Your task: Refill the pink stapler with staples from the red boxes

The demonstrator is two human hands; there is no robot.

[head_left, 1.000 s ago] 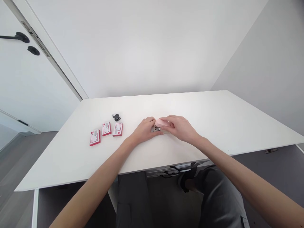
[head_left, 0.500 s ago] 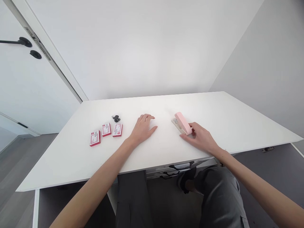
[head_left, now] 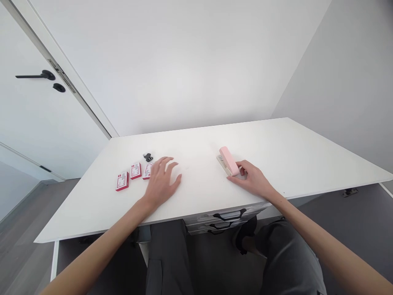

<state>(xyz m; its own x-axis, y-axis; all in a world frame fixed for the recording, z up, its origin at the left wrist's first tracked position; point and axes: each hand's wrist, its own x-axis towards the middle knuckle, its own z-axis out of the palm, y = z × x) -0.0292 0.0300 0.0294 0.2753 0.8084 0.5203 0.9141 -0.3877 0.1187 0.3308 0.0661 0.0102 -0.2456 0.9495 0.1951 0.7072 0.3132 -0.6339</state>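
On the right part of the white table, my right hand (head_left: pixel 250 178) grips the rear end of a pink stapler (head_left: pixel 229 160) between thumb and fingers. The stapler stands on the tabletop with its pale base partly showing. My left hand (head_left: pixel 162 177) is open, fingers spread and holding nothing. It partly covers the nearest of three small red-and-white boxes (head_left: pixel 147 171); whether it touches that box I cannot tell. The middle box (head_left: pixel 136 171) and the leftmost box (head_left: pixel 122 181) lie beside it. Just behind them is a small black object (head_left: pixel 147 157), perhaps a staple remover.
The white tabletop (head_left: pixel 196 196) ends at a wall (head_left: pixel 184 73) behind. Drawers with black handles (head_left: pixel 230 215) sit under the front edge, above my legs. A white door with a black handle (head_left: pixel 37 76) stands at the left.
My left hand has moved left and a little nearer, over the right-hand box, with its fingers spread. My right hand still holds the stapler in about the same place. The view has shifted slightly.
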